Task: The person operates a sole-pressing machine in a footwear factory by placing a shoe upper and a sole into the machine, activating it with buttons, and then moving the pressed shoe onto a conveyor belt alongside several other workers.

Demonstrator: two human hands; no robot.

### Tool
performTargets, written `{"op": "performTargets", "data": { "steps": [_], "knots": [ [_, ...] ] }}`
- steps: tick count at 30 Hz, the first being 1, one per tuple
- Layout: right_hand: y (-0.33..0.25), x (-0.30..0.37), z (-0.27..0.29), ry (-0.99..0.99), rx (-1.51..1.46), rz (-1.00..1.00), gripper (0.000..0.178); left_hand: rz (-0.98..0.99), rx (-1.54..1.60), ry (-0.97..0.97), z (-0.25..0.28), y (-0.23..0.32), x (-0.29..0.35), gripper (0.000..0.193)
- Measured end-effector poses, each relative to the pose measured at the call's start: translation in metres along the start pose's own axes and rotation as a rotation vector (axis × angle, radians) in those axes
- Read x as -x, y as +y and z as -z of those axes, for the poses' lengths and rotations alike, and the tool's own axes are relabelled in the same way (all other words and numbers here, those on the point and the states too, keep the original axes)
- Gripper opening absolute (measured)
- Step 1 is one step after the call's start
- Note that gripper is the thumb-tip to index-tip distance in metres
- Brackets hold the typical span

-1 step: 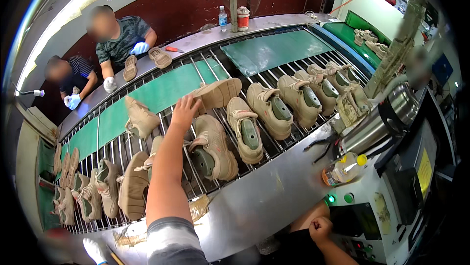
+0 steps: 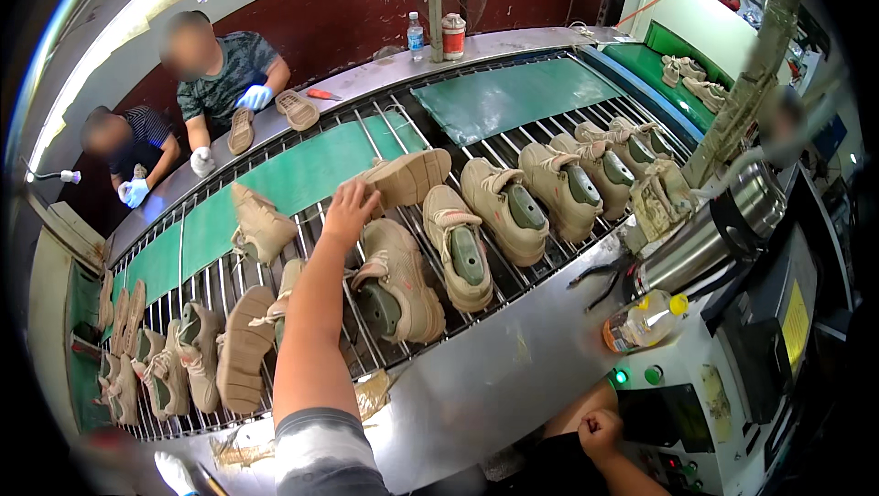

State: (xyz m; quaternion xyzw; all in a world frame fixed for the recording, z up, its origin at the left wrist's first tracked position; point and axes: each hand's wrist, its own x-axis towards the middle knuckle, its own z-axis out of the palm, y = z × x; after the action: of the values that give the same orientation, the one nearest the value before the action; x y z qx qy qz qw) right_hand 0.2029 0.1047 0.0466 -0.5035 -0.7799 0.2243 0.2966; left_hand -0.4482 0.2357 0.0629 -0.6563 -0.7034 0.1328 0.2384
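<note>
My left hand (image 2: 350, 209) reaches over the wire rack, its fingers closed on the near end of a beige shoe (image 2: 414, 177) that lies on its side with the sole showing. Just below that hand stands another beige shoe (image 2: 400, 276) with a green last inside. Beside it, to the right, is a laced shoe (image 2: 456, 244), also on a green last. A tipped beige shoe (image 2: 261, 223) rests left of my forearm, partly over a green sheet. My right hand (image 2: 600, 434) is curled into a loose fist by my thigh, at the lower right; I see nothing in it.
More shoes fill the rack (image 2: 302, 194) on both sides. A metal ledge (image 2: 494, 377) runs along its near edge. At right are a plastic bottle (image 2: 645, 320), a steel flask (image 2: 705, 239) and a control panel (image 2: 719, 404). Two gloved co-workers sit across; another white glove (image 2: 174, 473) shows lower left.
The co-worker's raised gloved hand across the rack has shifted slightly left. My left hand stays on the shoe lying on its side, and my right hand keeps its place.
</note>
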Motion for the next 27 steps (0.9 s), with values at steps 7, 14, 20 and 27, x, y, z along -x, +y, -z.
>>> {"op": "performTargets", "data": {
  "steps": [7,14,20,27],
  "knots": [
    [0.002,0.005,-0.002,0.021,0.004,-0.039,0.008,-0.036,0.061,-0.26,0.019,-0.007,-0.041,0.083],
    [0.008,0.014,0.003,0.062,-0.062,-0.06,0.009,-0.134,0.07,0.225,0.074,-0.008,-0.065,0.084],
    [0.017,0.032,0.008,0.048,-0.019,-0.001,0.012,0.167,0.383,-0.01,0.277,-0.033,0.045,0.086],
    [-0.007,0.067,0.025,0.005,-0.077,0.005,0.009,0.653,2.19,0.237,0.346,0.02,0.305,0.087]
  ]
}}
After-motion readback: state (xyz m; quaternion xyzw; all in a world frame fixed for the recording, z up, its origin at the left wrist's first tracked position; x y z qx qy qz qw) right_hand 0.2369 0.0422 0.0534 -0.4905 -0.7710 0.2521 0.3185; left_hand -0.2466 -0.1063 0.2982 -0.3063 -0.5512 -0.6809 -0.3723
